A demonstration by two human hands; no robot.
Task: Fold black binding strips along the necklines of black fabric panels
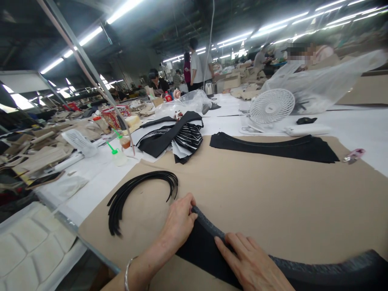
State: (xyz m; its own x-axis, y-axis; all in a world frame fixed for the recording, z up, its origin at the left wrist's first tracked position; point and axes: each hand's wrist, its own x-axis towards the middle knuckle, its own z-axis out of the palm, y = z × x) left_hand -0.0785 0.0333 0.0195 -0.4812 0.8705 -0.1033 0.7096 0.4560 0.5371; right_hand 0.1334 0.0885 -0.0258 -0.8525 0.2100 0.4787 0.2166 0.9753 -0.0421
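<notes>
A black fabric piece [209, 252] lies across the near part of the tan sheet, with a dark grey strip [209, 223] along its curved upper edge. At the left end of that edge, my left hand [182, 218] is closed, thumb and fingers pinching the corner. My right hand [250, 258] rests on the piece farther right, fingers stretched over the strip; its palm hides part of the fabric. Left of my hands is a curved bundle of thin black strips [145, 178]. Farther back lies a stack of similar black curved pieces [273, 150].
Beneath everything is a tan sheet [287, 194] on a white table. Black and striped pieces [178, 137] are heaped behind. A white fan [271, 107], pink-handled clippers [354, 156] and green-tipped bottles [117, 155] stand or lie around. Padded cream panels [27, 246] sit lower left; people work behind.
</notes>
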